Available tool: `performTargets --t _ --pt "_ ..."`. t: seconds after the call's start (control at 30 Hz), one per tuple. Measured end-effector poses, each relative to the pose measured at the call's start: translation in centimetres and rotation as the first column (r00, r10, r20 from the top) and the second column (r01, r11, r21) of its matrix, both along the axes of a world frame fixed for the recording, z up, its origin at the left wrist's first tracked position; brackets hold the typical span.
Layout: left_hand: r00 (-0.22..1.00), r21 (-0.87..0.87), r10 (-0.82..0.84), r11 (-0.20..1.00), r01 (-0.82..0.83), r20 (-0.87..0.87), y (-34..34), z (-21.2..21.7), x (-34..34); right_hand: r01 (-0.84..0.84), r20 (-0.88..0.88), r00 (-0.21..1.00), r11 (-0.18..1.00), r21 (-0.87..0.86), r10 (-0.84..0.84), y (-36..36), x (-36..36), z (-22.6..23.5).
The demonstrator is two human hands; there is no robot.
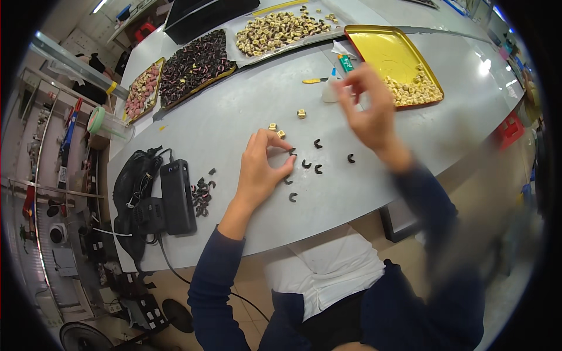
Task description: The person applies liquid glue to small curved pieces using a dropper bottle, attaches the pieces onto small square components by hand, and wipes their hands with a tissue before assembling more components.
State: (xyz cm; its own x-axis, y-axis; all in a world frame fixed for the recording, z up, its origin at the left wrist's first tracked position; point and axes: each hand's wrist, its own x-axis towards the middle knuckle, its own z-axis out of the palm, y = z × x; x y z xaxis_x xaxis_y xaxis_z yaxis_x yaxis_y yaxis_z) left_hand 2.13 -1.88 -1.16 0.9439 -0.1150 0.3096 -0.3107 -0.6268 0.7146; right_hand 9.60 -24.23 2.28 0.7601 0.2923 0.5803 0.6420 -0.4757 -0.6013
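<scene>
My left hand (263, 167) rests on the grey table (234, 123), thumb and fingertips pinched around a small black curved piece (291, 151). Several more black curved pieces (318, 169) lie scattered just right of it and below it. Three small gold cubes (301, 113) sit just beyond the fingers. My right hand (369, 111) is raised above the table and blurred by motion, its fingertips close to a small white bottle (331, 89). Whether it holds anything is not visible.
A yellow tray (380, 44) with cream pieces stands at the back right. Trays of cream pieces (281, 29), dark pieces (196, 64) and pink pieces (143, 88) line the far edge. A black box-shaped device (177, 196), a black bag (134, 187) and a heap of black pieces (202, 194) lie to the left.
</scene>
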Motion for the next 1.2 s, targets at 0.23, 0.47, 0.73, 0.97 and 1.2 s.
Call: performTargets --t 0.23,0.47,0.73,0.97,1.2 --pt "0.997 -0.079 -0.06 0.995 0.064 0.056 0.3 0.4 -0.6 0.161 -0.079 0.985 0.982 0.099 -0.154 -1.4 2.8 -2.7" --pt "0.932 -0.053 -0.115 0.989 0.141 0.345 0.9 0.8 -0.9 0.081 -0.184 0.98 0.996 0.033 -0.074 -1.1 3.3 -3.4" --pt "0.999 -0.055 0.003 0.998 -0.006 -0.053 0.8 0.7 -0.3 -0.02 -0.25 0.967 0.992 0.126 0.052 -0.8 4.5 -3.4" --pt "0.989 -0.14 -0.006 0.99 -0.015 -0.148 1.3 0.4 -0.2 -0.285 -0.419 0.673 0.737 0.613 0.609 1.9 3.4 -0.3" --pt "0.979 -0.143 0.006 0.989 -0.036 -0.203 1.5 0.7 -0.1 -0.231 -0.484 0.625 0.737 0.635 0.613 1.8 3.3 -2.6"
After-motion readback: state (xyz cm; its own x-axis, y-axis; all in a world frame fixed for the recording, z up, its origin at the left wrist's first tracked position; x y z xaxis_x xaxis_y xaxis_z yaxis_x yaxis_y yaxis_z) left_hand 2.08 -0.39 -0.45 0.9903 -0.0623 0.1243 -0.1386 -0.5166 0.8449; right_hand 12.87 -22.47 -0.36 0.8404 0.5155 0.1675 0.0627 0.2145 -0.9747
